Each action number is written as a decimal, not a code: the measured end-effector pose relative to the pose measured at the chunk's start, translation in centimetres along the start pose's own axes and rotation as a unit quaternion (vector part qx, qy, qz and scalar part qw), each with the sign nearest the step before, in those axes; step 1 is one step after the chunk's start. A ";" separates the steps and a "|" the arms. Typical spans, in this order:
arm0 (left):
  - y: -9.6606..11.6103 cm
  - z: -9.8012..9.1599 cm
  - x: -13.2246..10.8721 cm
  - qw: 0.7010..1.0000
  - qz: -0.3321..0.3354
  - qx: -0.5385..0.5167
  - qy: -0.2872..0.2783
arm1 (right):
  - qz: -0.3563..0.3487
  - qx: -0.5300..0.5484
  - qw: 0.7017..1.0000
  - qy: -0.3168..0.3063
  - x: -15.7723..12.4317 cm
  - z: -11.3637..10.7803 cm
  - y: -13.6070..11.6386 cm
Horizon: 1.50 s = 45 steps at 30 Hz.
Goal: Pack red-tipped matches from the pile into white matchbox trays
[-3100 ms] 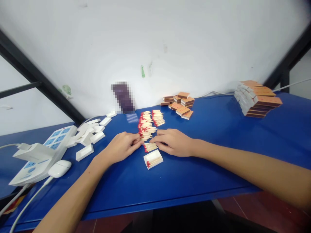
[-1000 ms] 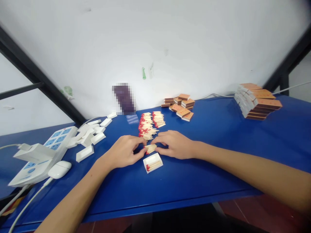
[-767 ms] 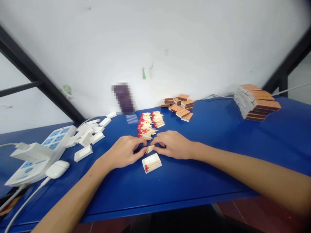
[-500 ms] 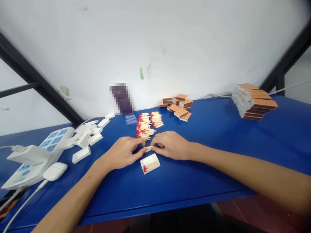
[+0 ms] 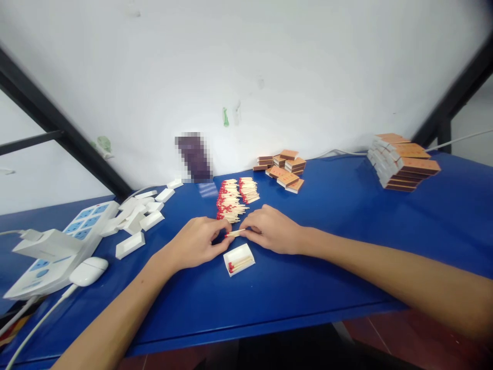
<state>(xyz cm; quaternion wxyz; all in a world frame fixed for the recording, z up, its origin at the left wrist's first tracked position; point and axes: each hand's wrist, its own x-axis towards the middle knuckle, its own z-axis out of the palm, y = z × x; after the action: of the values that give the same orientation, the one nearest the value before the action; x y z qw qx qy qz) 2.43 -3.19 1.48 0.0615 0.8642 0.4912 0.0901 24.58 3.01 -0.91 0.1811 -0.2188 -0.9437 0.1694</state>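
A few matchsticks (image 5: 236,233) are held level between my two hands, red heads to the left. My left hand (image 5: 200,239) has its thumb and forefinger around the head end. At the plain end, the fingertips of my right hand (image 5: 271,229) pinch the sticks. Just below my fingers lies an open white matchbox tray (image 5: 244,252) with several matches (image 5: 239,265) along its near side. Beyond my hands is a large pile of matches (image 5: 228,200), heads leftward, and a smaller pile (image 5: 249,190) lies to its right.
White matchbox trays (image 5: 134,213) lie in a heap at left, beside a power strip (image 5: 90,223) and a white earbud case (image 5: 88,271) on a cable. Orange matchboxes (image 5: 287,179) are piled near the wall. A taller matchbox stack (image 5: 408,164) stands at right on the blue table (image 5: 327,293).
The held matchsticks now tilt slightly up to the right, and their red heads show more between my left fingertips. The tray and piles stay in place.
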 end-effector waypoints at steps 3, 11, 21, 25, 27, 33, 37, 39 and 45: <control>0.0 0.0 0.1 1.000 -0.003 0.005 -0.007 | -0.005 0.014 1.000 0.000 0.0 0.2 0.2; 0.2 -0.1 0.3 0.999 -0.029 -0.004 -0.022 | 0.004 -0.016 1.000 -0.012 0.0 0.1 0.1; 0.1 0.1 0.2 0.999 -0.036 0.012 -0.031 | -0.003 -0.042 0.999 -0.007 0.1 -0.2 -0.1; 0.1 0.1 0.1 0.998 -0.028 0.034 -0.035 | 0.012 -0.052 0.998 -0.024 0.1 -0.3 -0.5; 0.2 0.1 0.1 0.998 -0.027 0.049 -0.039 | 0.018 -0.064 0.997 -0.031 0.1 -0.4 -0.6; 0.2 0.6 0.1 0.992 -0.003 0.119 -0.045 | 0.015 -0.098 0.994 -0.034 0.1 -0.7 -0.9; 0.4 0.7 0.0 0.986 0.002 0.157 -0.050 | 0.017 -0.094 0.995 -0.038 0.0 -0.8 -1.0; 0.6 0.4 0.0 0.988 0.004 0.148 -0.047 | 0.014 -0.086 0.996 -0.031 -0.1 -1.0 -1.0; 1.6 -1.3 -0.5 0.997 -0.003 -0.060 -0.058 | -0.042 -0.009 0.999 -0.016 -0.9 -2.0 -1.4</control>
<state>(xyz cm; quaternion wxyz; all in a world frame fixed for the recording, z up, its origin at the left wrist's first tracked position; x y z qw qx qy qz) 3.24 -4.45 3.05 0.1417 0.8613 0.4830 0.0685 25.66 1.89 1.21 0.1713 -0.1783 -0.9562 0.1566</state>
